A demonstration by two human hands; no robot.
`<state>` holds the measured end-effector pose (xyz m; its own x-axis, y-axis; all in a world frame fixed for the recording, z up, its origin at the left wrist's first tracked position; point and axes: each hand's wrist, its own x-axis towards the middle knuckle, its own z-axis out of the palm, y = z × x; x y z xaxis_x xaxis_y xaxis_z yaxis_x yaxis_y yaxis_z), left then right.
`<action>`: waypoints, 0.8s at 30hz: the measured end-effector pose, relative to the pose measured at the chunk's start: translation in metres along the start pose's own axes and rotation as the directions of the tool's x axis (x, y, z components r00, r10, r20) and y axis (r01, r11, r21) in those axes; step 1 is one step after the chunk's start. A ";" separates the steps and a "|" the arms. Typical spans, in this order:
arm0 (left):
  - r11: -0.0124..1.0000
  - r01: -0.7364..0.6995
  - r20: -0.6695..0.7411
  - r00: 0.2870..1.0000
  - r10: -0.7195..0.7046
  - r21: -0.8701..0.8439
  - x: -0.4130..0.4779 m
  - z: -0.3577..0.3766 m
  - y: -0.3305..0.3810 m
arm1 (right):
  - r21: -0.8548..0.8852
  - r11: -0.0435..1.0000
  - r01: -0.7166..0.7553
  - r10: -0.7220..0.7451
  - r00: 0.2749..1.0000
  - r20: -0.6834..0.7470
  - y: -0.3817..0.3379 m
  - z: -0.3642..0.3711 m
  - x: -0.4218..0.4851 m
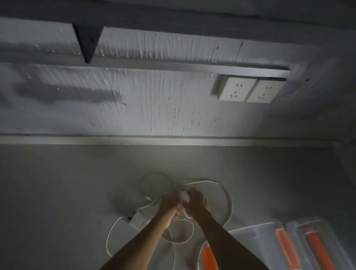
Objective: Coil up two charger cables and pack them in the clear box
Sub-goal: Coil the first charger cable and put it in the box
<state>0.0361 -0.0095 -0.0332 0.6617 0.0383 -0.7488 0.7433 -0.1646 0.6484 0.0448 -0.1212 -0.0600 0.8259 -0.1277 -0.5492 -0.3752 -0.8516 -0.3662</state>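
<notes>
Both hands (182,201) gripping white cable (221,192), loops around them, clear box (250,234) right

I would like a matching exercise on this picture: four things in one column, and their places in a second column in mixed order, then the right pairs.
Things:
1. wall sockets
2. white adapter
3. clear box
4. loose orange clip

Places:
A. on the table, left of the left forearm
B. on the wall, above the table
C. on the table, at the right, beside its lid
D. on the table, between the right forearm and the box

Pairs: 1-B, 2-A, 3-C, 4-D
</notes>
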 end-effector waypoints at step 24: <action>0.673 -0.698 -0.039 0.687 0.726 0.244 -0.257 -0.137 0.086 | 0.381 0.603 0.701 -0.571 0.713 -0.408 -0.072 -0.179 -0.249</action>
<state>-0.0565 0.1018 0.2339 0.9977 -0.0551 -0.0385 0.0148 -0.3782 0.9256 -0.0590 -0.1187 0.2376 0.9744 0.1873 0.1242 0.1923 -0.4093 -0.8919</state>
